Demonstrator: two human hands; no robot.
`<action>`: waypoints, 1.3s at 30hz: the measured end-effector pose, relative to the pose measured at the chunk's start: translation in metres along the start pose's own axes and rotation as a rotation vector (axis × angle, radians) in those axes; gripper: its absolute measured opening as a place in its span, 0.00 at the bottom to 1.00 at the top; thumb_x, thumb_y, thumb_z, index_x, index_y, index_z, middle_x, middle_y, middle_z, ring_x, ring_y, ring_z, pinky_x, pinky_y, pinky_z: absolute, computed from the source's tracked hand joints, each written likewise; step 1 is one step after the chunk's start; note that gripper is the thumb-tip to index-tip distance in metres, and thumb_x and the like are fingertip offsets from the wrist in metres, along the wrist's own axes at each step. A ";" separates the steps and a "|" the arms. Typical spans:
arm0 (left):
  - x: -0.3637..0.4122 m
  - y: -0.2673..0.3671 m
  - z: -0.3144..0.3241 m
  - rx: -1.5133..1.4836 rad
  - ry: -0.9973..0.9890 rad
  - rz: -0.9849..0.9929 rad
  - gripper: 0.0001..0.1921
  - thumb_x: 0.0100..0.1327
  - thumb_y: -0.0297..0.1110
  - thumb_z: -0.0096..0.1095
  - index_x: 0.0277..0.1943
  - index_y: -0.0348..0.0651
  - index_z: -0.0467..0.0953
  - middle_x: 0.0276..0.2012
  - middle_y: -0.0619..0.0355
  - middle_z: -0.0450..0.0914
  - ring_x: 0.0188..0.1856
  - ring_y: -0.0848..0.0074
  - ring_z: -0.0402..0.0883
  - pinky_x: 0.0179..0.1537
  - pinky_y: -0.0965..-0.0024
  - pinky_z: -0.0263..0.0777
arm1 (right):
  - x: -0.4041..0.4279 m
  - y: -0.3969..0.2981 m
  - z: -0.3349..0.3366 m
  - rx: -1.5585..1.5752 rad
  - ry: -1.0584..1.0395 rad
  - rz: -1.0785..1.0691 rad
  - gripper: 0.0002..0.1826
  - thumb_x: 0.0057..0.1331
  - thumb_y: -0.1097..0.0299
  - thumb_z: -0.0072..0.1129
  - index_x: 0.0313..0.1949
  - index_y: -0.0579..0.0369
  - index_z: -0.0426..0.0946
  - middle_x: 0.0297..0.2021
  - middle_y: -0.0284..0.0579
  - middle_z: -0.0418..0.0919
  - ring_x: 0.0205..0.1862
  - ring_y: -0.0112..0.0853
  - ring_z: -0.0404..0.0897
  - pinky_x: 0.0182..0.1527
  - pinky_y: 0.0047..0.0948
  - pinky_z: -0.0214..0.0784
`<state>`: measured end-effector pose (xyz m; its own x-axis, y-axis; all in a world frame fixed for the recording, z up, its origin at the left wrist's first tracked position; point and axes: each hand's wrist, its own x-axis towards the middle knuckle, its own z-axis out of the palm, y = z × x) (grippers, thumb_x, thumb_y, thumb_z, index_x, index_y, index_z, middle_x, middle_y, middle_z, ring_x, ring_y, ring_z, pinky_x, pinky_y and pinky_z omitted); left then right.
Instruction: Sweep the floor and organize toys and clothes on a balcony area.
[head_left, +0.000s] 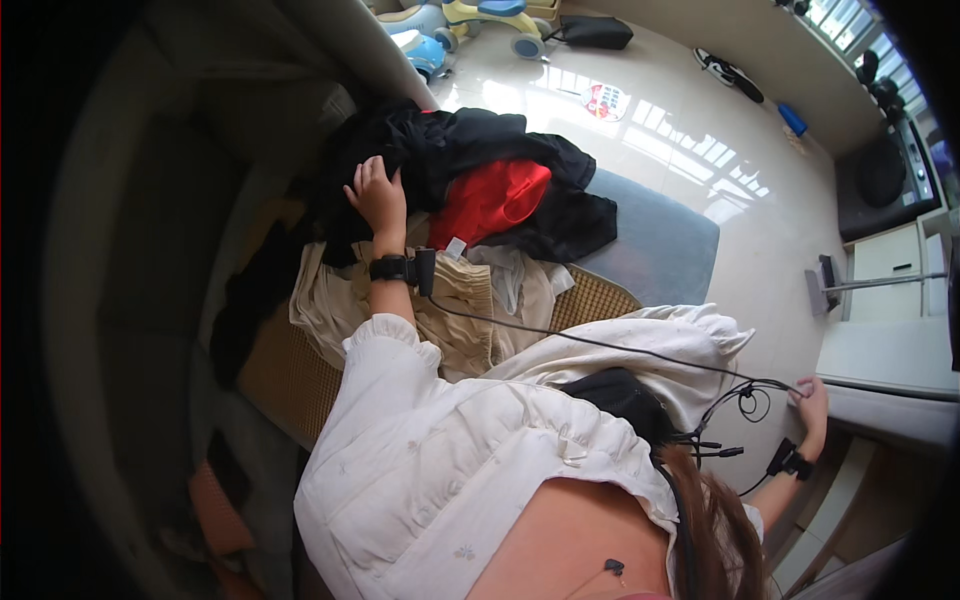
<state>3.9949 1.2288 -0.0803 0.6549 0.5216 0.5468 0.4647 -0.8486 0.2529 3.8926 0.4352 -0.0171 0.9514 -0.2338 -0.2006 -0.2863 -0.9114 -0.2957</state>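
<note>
My left hand (377, 196) lies with spread fingers on a heap of black garments (480, 135). A red cloth (491, 199) with a white tag shows among the black ones. Below it are beige trousers (454, 304) with a gathered waistband, touching other pale clothes, on a woven mat (600, 292). My right hand (810, 397) is out at the far right, its fingers closed around a black cable (757, 384) that hangs in loops. The cable runs across to the black band on my left wrist. Another black band is on my right wrist.
A grey-blue padded surface (652, 232) extends beyond the mat. White cloth (675, 345) lies at its near side. Ride-on toys (495, 19), a black bag (596, 32) and shoes (727, 73) stand on the tiled floor. A front-loading washer (885, 176) and white cabinet (889, 266) are at right.
</note>
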 end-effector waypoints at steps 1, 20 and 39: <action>0.003 0.007 -0.016 -0.105 -0.008 -0.013 0.17 0.55 0.37 0.61 0.46 0.41 0.71 0.48 0.52 0.73 0.52 0.59 0.71 0.56 0.58 0.61 | -0.027 0.013 -0.008 0.024 -0.216 0.053 0.19 0.42 0.72 0.71 0.33 0.54 0.73 0.16 0.30 0.64 0.20 0.20 0.63 0.23 0.22 0.58; -0.122 0.221 -0.229 -2.471 -0.850 0.008 0.19 0.61 0.27 0.54 0.55 0.35 0.65 0.51 0.53 0.71 0.51 0.71 0.72 0.53 0.71 0.62 | -0.077 -0.312 -0.006 0.434 -0.532 -1.062 0.44 0.51 0.59 0.65 0.63 0.53 0.50 0.60 0.49 0.58 0.59 0.34 0.62 0.59 0.36 0.54; -0.017 0.231 -0.151 -1.156 -0.948 0.320 0.10 0.54 0.26 0.60 0.40 0.35 0.74 0.24 0.59 0.79 0.25 0.83 0.75 0.27 0.79 0.67 | 0.038 -0.314 -0.003 0.833 0.532 -0.950 0.09 0.64 0.65 0.52 0.30 0.58 0.72 0.16 0.30 0.67 0.21 0.17 0.65 0.26 0.15 0.58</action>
<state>4.0006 1.0108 0.0894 0.9709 -0.2099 0.1153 -0.1762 -0.3003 0.9374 4.0192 0.7116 0.0709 0.6927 0.0879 0.7159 0.6910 -0.3653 -0.6238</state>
